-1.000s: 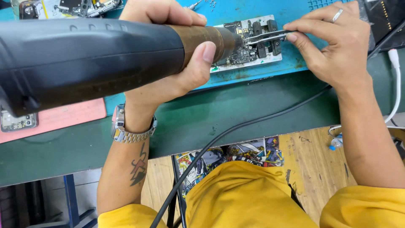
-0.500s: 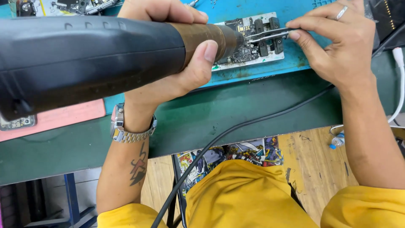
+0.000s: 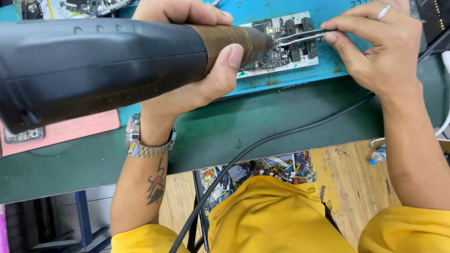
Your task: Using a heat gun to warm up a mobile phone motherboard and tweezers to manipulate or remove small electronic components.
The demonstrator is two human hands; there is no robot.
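Mid-rework, by the look of it: left hand (image 3: 197, 70) wrapped around the hot-air gun (image 3: 117, 65), right hand (image 3: 379, 51) pinching tweezers (image 3: 300, 36) over the circuit board (image 3: 281, 47) at upper centre on the counter (image 3: 281, 126), part seemingly not yet lifted

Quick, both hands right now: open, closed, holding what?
Left hand: closed around the big black hot-air gun, nozzle at the circuit board.
Right hand: closed, pinching thin metal tweezers over that board.
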